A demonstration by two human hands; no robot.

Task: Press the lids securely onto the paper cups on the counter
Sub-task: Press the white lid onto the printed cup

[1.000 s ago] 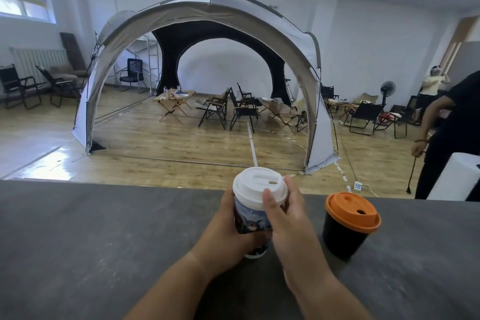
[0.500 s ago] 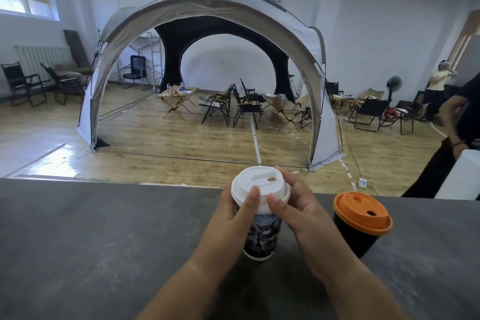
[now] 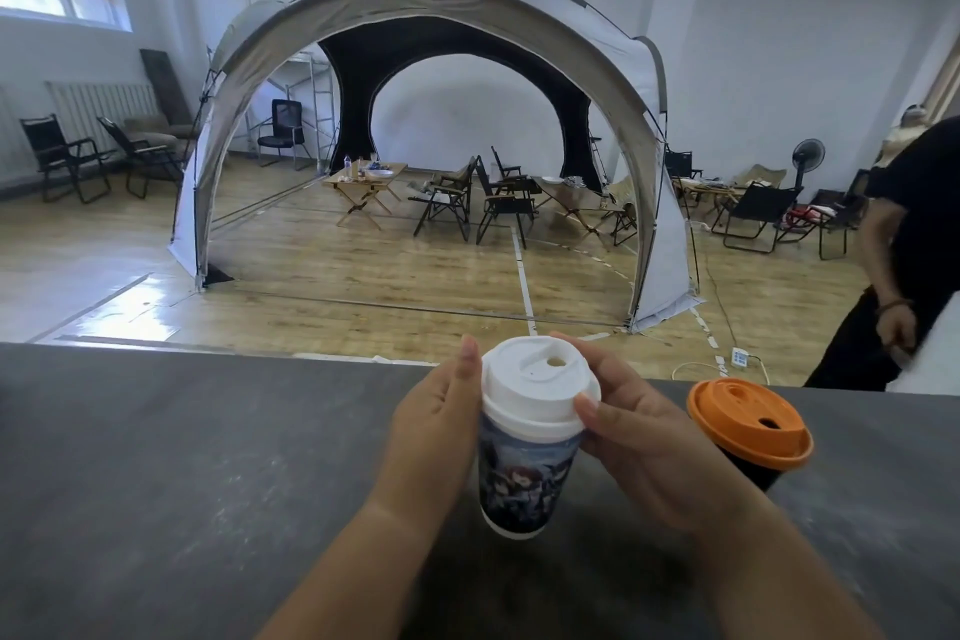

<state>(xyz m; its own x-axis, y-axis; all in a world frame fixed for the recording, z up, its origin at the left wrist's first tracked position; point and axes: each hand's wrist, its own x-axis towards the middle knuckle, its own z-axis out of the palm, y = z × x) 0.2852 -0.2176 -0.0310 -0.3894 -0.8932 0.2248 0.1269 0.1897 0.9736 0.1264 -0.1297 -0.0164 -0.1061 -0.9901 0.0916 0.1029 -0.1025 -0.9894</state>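
The printed paper cup (image 3: 527,476) stands upright on the dark grey counter (image 3: 156,457), near its far edge and right of centre. A white plastic lid (image 3: 540,379) with a drink opening sits on top of the cup.

The left hand (image 3: 436,426) holds the left wall of the cup. Its thumb points straight up beside the lid rim, and its fingers pass behind the cup, out of sight. The right hand (image 3: 639,437) grasps the lid, with the thumb tip on the near rim and the fingers curled round the far side.

A black paper cup (image 3: 750,470) with an orange plastic lid (image 3: 748,424) stands just beside the right hand, towards the counter's right edge.

Beyond the far edge are a grey-and-white dome tent (image 3: 441,5) and, at the right, a person in black clothing (image 3: 922,224).
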